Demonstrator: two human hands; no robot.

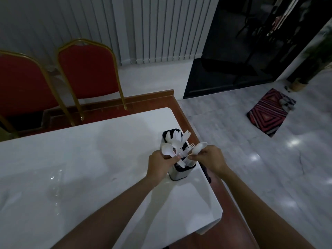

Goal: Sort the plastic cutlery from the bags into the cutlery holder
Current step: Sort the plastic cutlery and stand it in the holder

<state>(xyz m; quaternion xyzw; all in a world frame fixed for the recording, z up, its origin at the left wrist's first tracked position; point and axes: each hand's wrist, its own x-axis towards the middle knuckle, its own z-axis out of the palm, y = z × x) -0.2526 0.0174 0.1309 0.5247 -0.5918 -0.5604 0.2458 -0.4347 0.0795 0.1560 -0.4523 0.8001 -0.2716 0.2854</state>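
A person's two hands work over the cutlery holder (177, 174) near the right-hand corner of a white bench (89, 159). The right hand (211, 159) pinches a white spoon (199, 147) by its handle, its fingers (195, 157) curled tight, bowl raised up and away from them. The left hand (159, 166) grips a second spoon (166, 150) with its fingers (175, 158) closed at the holder's near rim. The holder stands directly between and below both sets of fingers, already crowded with white cutlery, and a fork (190, 146) rises just beyond the right fingers. The step in hand appears to be slotting spoons into their compartment. The next move likely calls for tipping each handle downward and dropping it among like pieces without snagging those already standing. A clear, crumpled film (53, 186), possibly an emptied bag, lies well left of the left fingers.
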